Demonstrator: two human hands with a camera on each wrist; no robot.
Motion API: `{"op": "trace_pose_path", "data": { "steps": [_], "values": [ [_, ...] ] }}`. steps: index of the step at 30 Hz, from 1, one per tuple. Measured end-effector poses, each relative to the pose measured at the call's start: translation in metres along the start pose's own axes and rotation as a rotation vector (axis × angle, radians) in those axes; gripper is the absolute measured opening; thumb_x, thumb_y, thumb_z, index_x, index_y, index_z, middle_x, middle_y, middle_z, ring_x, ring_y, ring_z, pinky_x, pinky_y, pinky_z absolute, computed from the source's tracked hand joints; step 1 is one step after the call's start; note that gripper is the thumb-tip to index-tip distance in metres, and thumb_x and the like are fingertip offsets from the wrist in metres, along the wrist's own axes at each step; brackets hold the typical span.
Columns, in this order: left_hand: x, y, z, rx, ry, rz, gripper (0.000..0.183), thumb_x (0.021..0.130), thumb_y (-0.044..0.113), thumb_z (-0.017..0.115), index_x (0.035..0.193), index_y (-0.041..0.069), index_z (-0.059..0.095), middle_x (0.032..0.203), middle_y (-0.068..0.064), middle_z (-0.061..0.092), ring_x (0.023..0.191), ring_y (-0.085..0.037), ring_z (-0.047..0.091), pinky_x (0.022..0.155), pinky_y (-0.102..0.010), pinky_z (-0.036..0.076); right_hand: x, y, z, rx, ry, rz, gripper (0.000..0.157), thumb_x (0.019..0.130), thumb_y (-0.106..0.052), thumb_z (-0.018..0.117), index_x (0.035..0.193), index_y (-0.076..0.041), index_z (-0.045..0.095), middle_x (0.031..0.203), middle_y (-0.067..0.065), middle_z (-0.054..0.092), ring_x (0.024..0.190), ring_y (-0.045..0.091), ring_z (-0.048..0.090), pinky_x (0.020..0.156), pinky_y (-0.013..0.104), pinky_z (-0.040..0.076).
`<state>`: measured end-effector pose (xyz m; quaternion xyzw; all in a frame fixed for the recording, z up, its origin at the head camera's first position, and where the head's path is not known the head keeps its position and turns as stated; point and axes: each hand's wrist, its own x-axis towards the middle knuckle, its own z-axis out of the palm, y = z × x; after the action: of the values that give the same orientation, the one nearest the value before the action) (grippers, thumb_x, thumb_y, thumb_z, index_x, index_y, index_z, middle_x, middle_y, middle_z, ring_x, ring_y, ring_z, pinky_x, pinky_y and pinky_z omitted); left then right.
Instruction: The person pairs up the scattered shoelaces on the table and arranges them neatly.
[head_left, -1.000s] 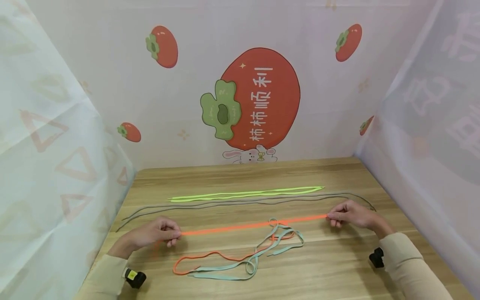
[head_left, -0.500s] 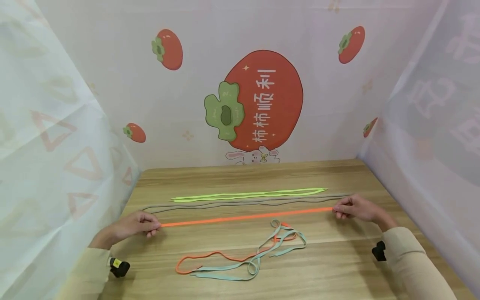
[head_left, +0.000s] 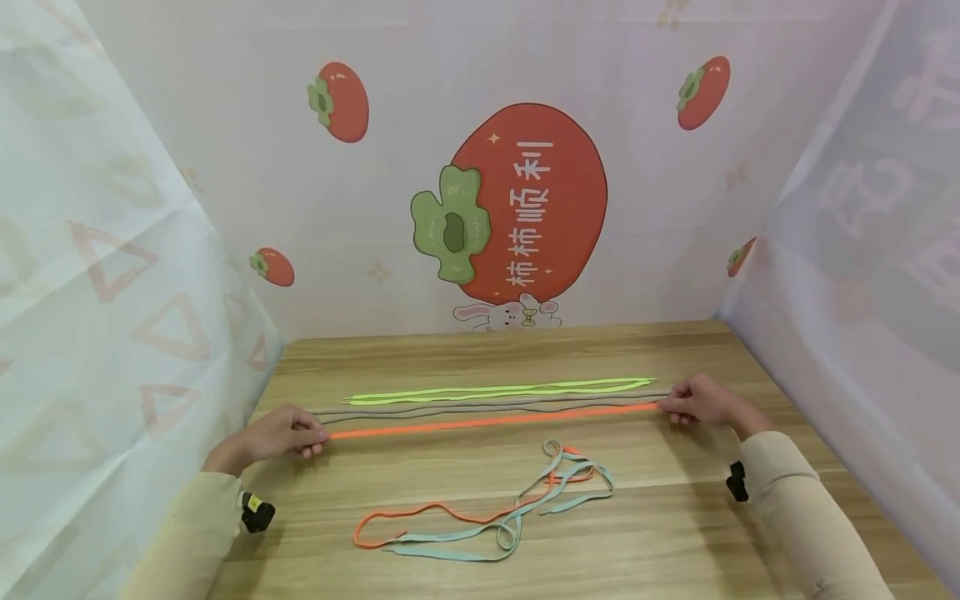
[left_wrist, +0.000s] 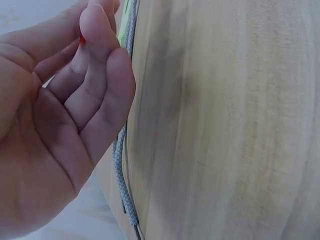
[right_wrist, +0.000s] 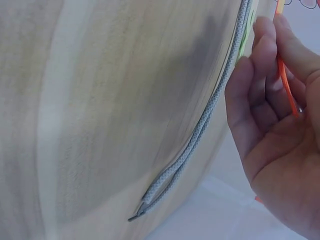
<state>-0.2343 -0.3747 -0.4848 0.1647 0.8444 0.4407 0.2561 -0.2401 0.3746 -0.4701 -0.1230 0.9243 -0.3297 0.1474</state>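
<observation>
An orange shoelace (head_left: 495,421) stretches almost straight between both hands, just in front of the grey laces. One end is pinched between the thumb and forefinger of my left hand (head_left: 276,435); in the left wrist view only a speck of orange shows at the fingertips. My right hand (head_left: 701,400) pinches the other end, and in the right wrist view a tail of the lace (right_wrist: 287,85) runs down across the palm. Behind the held lace lie a grey shoelace (right_wrist: 207,112), doubled lengthwise, and a lime-green shoelace (head_left: 442,389), also doubled.
Nearer the front of the wooden table (head_left: 615,550), a mint-green shoelace (head_left: 450,554) lies loosely tangled with another orange shoelace (head_left: 397,512). White printed cloth walls (head_left: 645,208) stand at the back and both sides.
My left hand moved left, drawing the orange shoelace out longer, then came slightly back. Both hands carried the lace away from the tangled pile toward the grey shoelace.
</observation>
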Motion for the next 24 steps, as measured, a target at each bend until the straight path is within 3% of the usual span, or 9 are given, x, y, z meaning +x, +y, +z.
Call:
{"op": "trace_pose_path", "data": {
  "steps": [9,19,24],
  "values": [
    [0.010,0.006,0.002,0.079,0.076,-0.014,0.029,0.104,0.021,0.069,0.095,-0.005,0.077,0.083,-0.014,0.075,0.069,-0.009,0.065,0.064,-0.028,0.060,0.014,-0.005,0.001,-0.113,0.027,0.031,0.042,0.101,-0.027,0.074,0.067,-0.003,0.068,0.058,-0.002,0.062,0.054,0.008,0.048,0.057,0.024,0.041],
    [0.018,0.011,0.008,0.237,0.175,-0.047,0.027,0.100,0.021,0.075,0.080,0.002,0.077,0.071,-0.005,0.073,0.063,-0.016,0.068,0.061,-0.029,0.059,0.023,-0.011,0.011,-0.157,0.025,0.062,0.043,0.100,-0.028,0.075,0.062,-0.009,0.064,0.056,-0.003,0.061,0.052,0.009,0.047,0.054,0.024,0.039],
    [0.021,0.016,0.013,0.292,0.182,-0.065,0.030,0.099,0.021,0.075,0.074,0.004,0.074,0.067,-0.005,0.071,0.060,-0.018,0.066,0.060,-0.031,0.057,0.028,-0.011,0.017,-0.178,0.022,0.066,0.043,0.100,-0.028,0.074,0.062,-0.010,0.065,0.055,-0.004,0.061,0.052,0.008,0.048,0.054,0.024,0.040]
  ]
}}
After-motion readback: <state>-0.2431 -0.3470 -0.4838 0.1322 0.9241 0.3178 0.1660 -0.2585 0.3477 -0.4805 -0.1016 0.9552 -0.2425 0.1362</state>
